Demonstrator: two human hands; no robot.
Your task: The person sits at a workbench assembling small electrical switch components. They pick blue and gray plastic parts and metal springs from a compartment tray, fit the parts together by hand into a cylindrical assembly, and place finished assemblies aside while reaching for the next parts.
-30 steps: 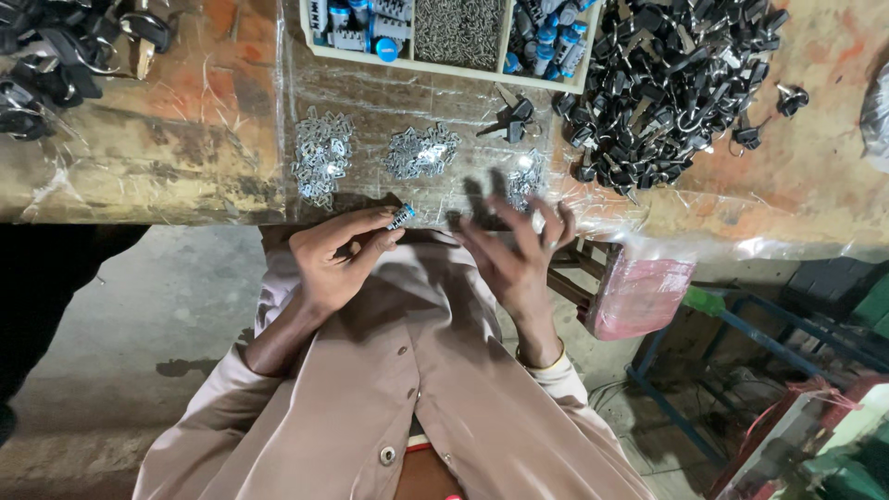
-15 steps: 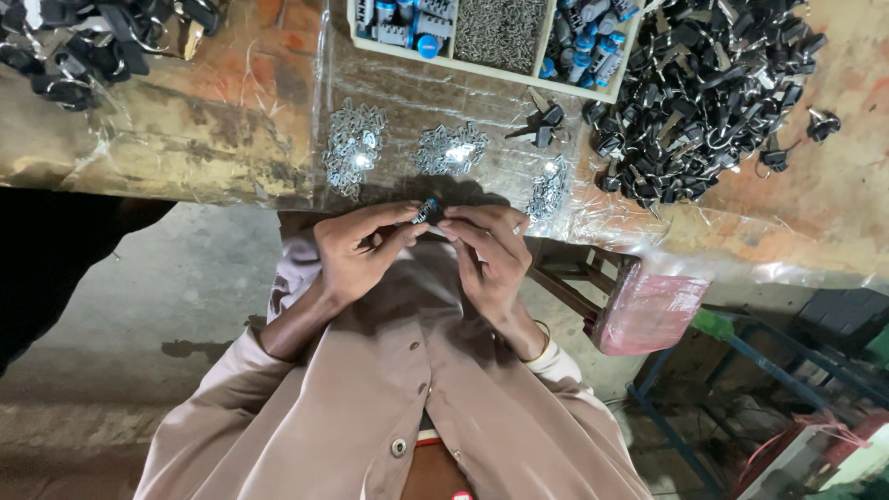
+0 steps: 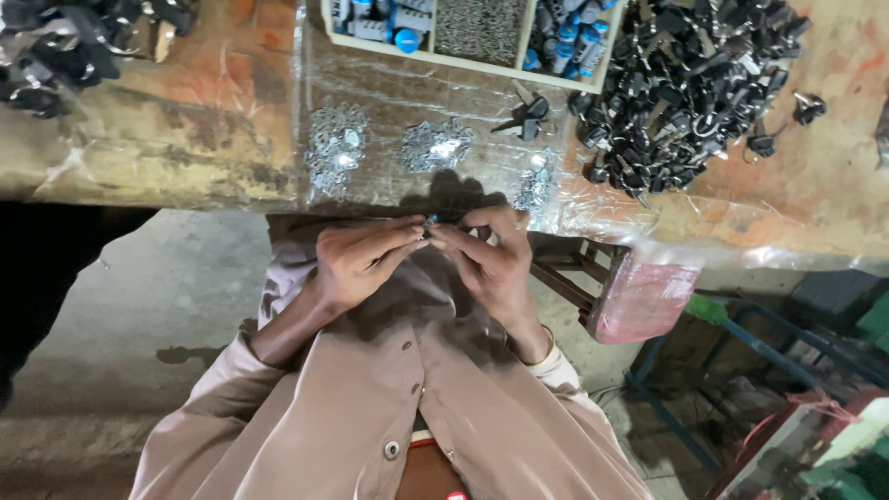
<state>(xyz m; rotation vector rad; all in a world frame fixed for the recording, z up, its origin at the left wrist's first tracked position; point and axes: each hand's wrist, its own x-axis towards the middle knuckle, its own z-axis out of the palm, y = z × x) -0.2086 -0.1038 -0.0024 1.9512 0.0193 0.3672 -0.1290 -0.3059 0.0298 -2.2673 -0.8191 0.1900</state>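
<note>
Silver metal heaps (image 3: pixel 335 153) lie beyond both hands (image 3: pixel 426 259).

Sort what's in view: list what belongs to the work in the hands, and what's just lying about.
In hand:
left hand
right hand
small part pinched between both
silver piles just ahead on the plastic sheet

Lying about:
sorting tray
black heap
pink bag
blue frame

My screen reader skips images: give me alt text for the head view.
Left hand and right hand pinch one small part together at the bench edge; behind lie silvery part piles and black pieces.
</note>
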